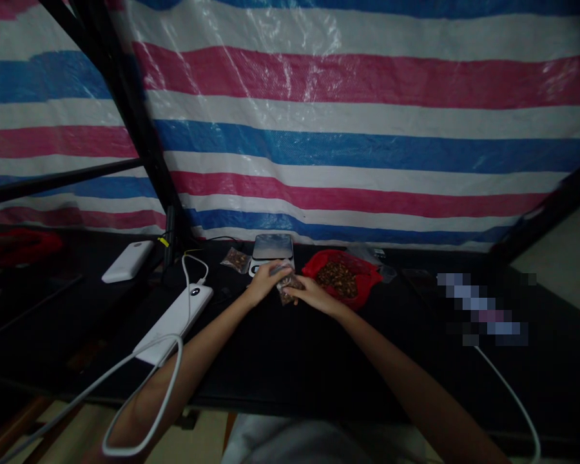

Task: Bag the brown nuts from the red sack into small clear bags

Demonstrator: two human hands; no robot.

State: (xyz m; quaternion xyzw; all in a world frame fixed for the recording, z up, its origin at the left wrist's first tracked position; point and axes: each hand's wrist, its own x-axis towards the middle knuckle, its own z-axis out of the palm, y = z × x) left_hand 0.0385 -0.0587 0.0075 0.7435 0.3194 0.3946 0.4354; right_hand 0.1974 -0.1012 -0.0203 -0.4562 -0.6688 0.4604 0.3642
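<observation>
Between my two hands is a small clear plastic bag (290,290) with brown dried bits inside. The fingers of my left hand (265,281) close on its upper left side, while my right hand (314,295) pinches it from the right. Just behind them stands a white digital scale (273,248), its front partly covered by my left hand. A red bag (370,287), rolled open and holding a heap of loose brown bits (337,278), lies to the right of my right hand. Another filled clear bag (236,260) rests left of the scale.
A white power bank (171,325) with a looped white cable (178,367) lies by my left forearm. A second white power bank (128,261) is farther left. Clear plastic bags (362,252) lie behind the red bag. A blurred-out device is at right, and a striped sheet (319,148) hangs behind the black table.
</observation>
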